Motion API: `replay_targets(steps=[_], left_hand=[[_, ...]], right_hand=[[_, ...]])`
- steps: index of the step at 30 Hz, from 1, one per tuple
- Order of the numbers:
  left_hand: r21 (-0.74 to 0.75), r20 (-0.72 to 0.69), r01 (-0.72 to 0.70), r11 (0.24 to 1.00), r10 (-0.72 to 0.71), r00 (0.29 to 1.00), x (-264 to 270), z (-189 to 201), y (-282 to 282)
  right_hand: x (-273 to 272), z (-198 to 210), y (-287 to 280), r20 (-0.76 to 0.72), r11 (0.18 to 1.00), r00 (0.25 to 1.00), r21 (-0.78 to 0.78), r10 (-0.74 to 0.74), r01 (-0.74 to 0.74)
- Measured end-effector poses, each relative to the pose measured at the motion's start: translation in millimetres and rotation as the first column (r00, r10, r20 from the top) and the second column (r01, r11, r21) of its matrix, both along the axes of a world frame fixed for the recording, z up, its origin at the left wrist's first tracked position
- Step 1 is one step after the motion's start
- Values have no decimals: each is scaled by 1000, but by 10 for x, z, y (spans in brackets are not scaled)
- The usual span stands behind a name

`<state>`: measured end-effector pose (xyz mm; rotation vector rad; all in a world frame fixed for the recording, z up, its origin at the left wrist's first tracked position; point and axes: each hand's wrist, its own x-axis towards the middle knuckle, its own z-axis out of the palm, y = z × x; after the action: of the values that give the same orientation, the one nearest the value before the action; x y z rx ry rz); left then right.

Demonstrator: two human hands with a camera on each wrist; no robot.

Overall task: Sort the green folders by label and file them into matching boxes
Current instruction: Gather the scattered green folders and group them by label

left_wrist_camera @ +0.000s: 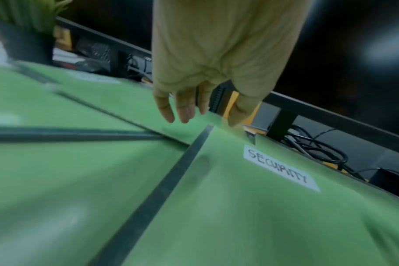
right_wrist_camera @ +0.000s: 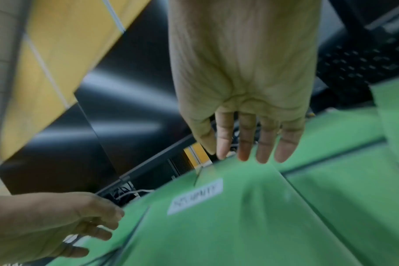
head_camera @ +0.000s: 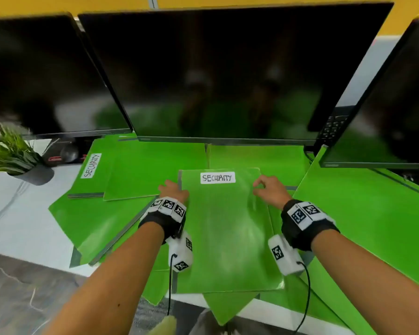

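Top SECURITY folder (head_camera: 225,228), near centre of desk (head_camera: 15,221) pile: thin, light, glossy, likely slippery and bendy; best taken by side edges; left hand (head_camera: 173,189) and right hand (head_camera: 271,191) fingers loosely curled, pinching nothing.

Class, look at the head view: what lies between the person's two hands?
In the head view, the SECURITY-labelled green folder spans the stretch between left hand and right hand.

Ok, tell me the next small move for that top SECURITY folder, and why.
Probably close both hands on the top folder and lift it. The left hand sits at its left edge and the right hand at its right edge, neither with a firm grip. No box is in view.
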<state>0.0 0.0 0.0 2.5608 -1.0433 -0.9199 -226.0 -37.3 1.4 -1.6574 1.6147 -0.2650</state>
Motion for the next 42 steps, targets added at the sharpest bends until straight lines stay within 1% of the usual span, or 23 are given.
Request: replay_targets(steps=[3,5,7,9,11,13,15,16,18,20,21,22,23,24,25,26,29,31,35,38,39,41,42], left_hand=[[17,-119,-44,999,45,992,-5,-85,19],[6,-194,-49,999,49,980,-14,-130,21],[-10,-308,-51,999,45,950,2,-162,17],[-70,-461,-93,993,51,886,45,-182,21],[-117,-569,-168,979,73,819,117,-207,33],[-168,-620,-224,960,74,781,222,-232,46],[-210,-622,-232,950,53,781,281,-139,61],[-224,-603,-212,951,35,797,316,-133,50],[-251,-497,-70,965,-67,865,383,-93,25],[-232,-314,177,956,-246,917,488,-88,-48],[-179,-188,313,933,-344,920,558,-102,-94],[-97,-44,444,891,-449,892,623,-126,-128],[11,94,539,842,-538,838,684,-158,-156],[109,191,596,796,-605,773,740,-204,-180],[199,237,627,753,-658,715,784,-240,-205],[267,245,645,716,-697,673,813,-266,-238],[381,215,654,653,-751,625,824,-343,-379],[412,271,646,643,-763,586,772,-363,-440],[431,416,657,619,-782,464,632,-405,-439],[444,479,688,574,-801,359,597,-292,-340],[437,505,695,571,-795,336,612,-232,-281],[394,561,692,605,-755,341,646,-74,-170],[342,595,686,643,-713,371,663,11,-95]], right_hand=[[-12,-141,89,-116,997,993,66,-33,41],[24,-191,156,-126,997,991,67,-37,46],[55,-217,147,-109,993,989,46,-102,107],[61,-202,121,-19,970,971,36,-238,239],[26,-197,83,88,926,921,47,-379,376],[31,-130,65,168,887,872,113,-460,447],[54,-59,63,247,870,837,215,-489,444],[68,-22,71,292,865,821,272,-491,421],[77,-20,90,401,861,770,339,-497,379],[73,-81,62,412,864,764,321,-496,387],[69,-104,44,388,863,774,291,-501,413],[62,-116,46,360,860,783,263,-507,437],[50,-147,42,344,861,791,246,-507,445],[31,-195,40,338,862,794,228,-506,453],[18,-214,51,335,865,798,221,-501,451],[0,-237,47,337,868,800,205,-496,452],[-68,-347,28,361,866,787,205,-501,457],[-99,-412,14,393,868,774,211,-496,449],[-129,-532,-4,451,871,746,208,-490,446],[-145,-486,13,530,880,710,181,-464,440],[-152,-435,53,563,886,696,168,-446,432],[-165,-301,121,636,898,656,146,-406,415],[-171,-235,187,670,907,641,122,-375,403]])
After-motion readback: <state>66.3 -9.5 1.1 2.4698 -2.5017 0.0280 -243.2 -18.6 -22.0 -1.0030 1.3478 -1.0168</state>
